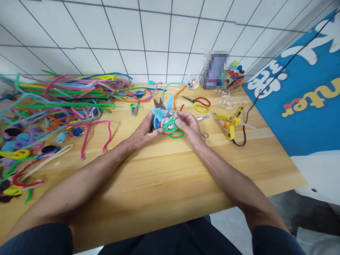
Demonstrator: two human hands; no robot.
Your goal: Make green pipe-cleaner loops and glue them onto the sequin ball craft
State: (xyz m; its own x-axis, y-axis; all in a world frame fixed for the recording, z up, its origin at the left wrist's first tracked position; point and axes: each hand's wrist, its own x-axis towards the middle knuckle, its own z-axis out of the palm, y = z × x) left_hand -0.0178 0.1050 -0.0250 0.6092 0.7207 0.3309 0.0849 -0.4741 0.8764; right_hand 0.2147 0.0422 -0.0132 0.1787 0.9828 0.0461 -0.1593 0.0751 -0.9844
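Note:
Both my hands meet at the middle of the wooden table [164, 177] around a small craft ball [164, 118], clear with coloured bits inside and light blue and brown pipe-cleaner fins on top. My left hand [143, 132] cups its left side, fingers closed against it. My right hand [187, 125] pinches a green pipe-cleaner ring [169, 125] against the ball's front. A second green ring [176, 134] lies on the table just below my right fingers.
A big heap of coloured pipe cleaners [58, 106] covers the table's left side. Red-and-yellow scissors [199, 103], a yellow glue gun [230, 124] with a black cord, clear plastic half-balls [225, 101] and a small dish [192, 83] lie at the right. A blue banner [300, 88] borders the right edge.

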